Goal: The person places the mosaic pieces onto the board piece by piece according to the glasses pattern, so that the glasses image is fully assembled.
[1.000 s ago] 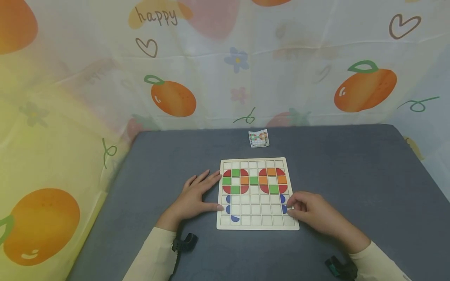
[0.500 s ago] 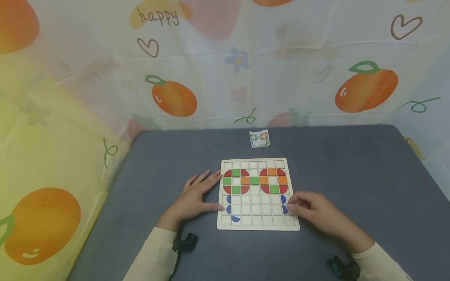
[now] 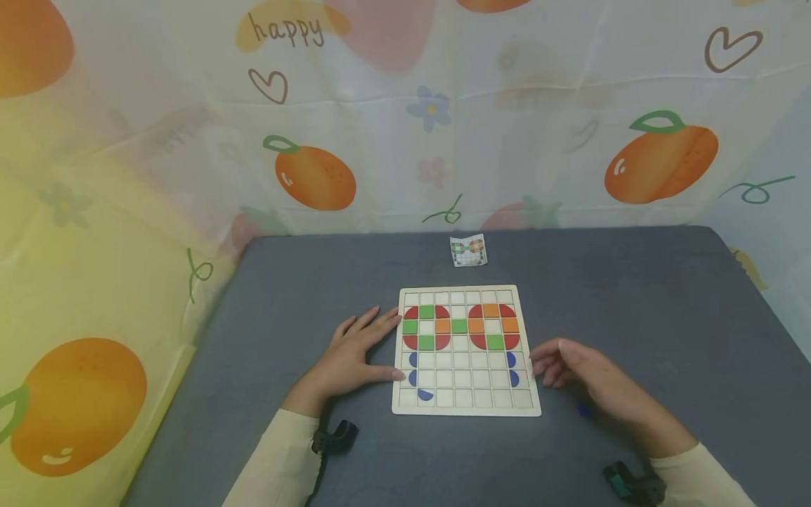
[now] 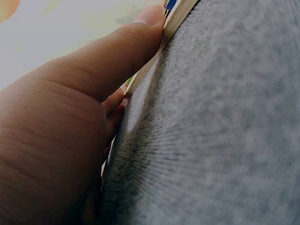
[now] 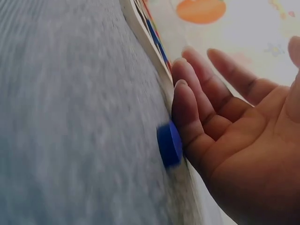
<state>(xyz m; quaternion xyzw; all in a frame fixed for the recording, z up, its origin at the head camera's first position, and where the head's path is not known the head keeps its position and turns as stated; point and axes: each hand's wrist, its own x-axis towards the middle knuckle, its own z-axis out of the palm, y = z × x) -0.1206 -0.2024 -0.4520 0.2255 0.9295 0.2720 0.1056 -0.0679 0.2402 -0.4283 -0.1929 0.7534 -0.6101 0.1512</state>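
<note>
A square wooden grid board (image 3: 465,411) lies on the table, bearing red, green and orange tiles in two ring shapes and several blue half-round pieces (image 3: 514,379). My left hand (image 3: 345,362) lies with fingers spread along its left side, thumb and fingertips at the rim. Beside the right edge is my right hand (image 3: 592,377), its fingers loosely bent with nothing between them. Another blue piece (image 3: 583,410) shows by the underside of that hand, partly shaded. In the right wrist view this blue piece (image 5: 169,144) appears close against the little-finger side, over the grey cloth.
A small printed card (image 3: 468,250) with a coloured pattern lies behind the board. Grey cloth (image 3: 329,282) covers the table. A fruit-patterned curtain (image 3: 380,141) hangs at the back and left. Black wrist cameras (image 3: 334,438) sit on both forearms.
My right hand has moved right, off the board's edge, and its pinch has loosened. Both blue pieces at right now show fully; a loose one has come into view. The left hand stays put.
</note>
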